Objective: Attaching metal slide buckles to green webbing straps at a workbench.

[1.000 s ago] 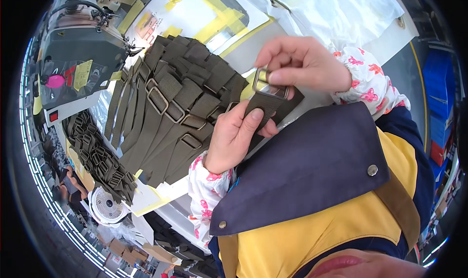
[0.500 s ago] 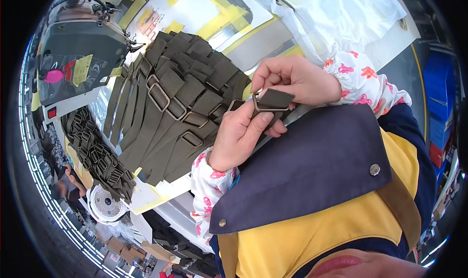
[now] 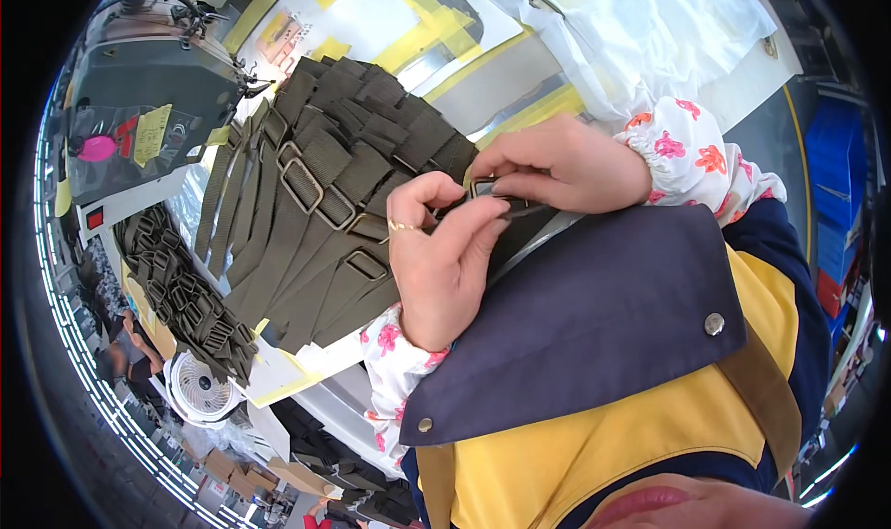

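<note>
My left hand (image 3: pixel 444 260), with a ring on one finger, is closed in a pinch at the strap end beside the buckle. Pinched in my right hand (image 3: pixel 575 165) is a rectangular metal buckle (image 3: pixel 482 187), with its frame partly covered by the fingertips. A short piece of dark olive webbing strap (image 3: pixel 531 211) shows at the buckle between both hands; the rest is hidden. Just left of my hands lies a large pile of olive webbing straps (image 3: pixel 371 167), several with metal buckles (image 3: pixel 303 186) threaded on.
A bundle of buckled straps (image 3: pixel 186 292) hangs along the table's left edge. Beyond the pile is a white work surface with yellow tape (image 3: pixel 422 42). Translucent plastic sheeting (image 3: pixel 640 37) lies at the far right. A sewing machine (image 3: pixel 153 111) stands far left, a white fan (image 3: pixel 201 387) below it.
My left hand has turned upright, its fingertips shifting from under the buckle to a pinch beside it. The buckle and strap end have tilted and are now mostly covered by fingers.
</note>
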Demonstrator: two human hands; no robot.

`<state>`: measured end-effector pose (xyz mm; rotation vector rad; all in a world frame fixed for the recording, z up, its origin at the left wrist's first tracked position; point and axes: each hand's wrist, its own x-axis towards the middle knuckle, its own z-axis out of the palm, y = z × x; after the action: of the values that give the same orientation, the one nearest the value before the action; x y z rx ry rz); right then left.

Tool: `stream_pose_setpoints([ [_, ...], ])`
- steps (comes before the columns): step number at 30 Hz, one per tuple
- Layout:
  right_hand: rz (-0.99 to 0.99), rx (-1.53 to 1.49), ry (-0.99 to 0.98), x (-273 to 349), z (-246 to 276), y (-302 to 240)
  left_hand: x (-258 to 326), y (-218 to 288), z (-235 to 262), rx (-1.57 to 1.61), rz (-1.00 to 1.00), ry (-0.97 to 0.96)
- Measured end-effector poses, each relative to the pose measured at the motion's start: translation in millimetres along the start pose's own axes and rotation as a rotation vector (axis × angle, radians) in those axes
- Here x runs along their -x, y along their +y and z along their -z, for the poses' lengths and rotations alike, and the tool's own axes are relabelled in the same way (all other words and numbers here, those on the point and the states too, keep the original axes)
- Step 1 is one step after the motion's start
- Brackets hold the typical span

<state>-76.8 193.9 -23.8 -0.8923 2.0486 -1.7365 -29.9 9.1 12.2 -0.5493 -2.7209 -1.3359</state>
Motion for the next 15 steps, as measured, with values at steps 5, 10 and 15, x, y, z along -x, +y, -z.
stream_pose_setpoints([
  [5,-0.095,0.009,-0.053,-6,1,5,2,3,8,0.18,-0.175,0.007],
  [10,-0.415,-0.272,-0.169,-8,4,-9,5,1,4,-0.069,0.074,-0.09],
  [15,-0.439,-0.237,-0.232,-8,-1,-13,13,-10,3,0.006,0.182,-0.064],
])
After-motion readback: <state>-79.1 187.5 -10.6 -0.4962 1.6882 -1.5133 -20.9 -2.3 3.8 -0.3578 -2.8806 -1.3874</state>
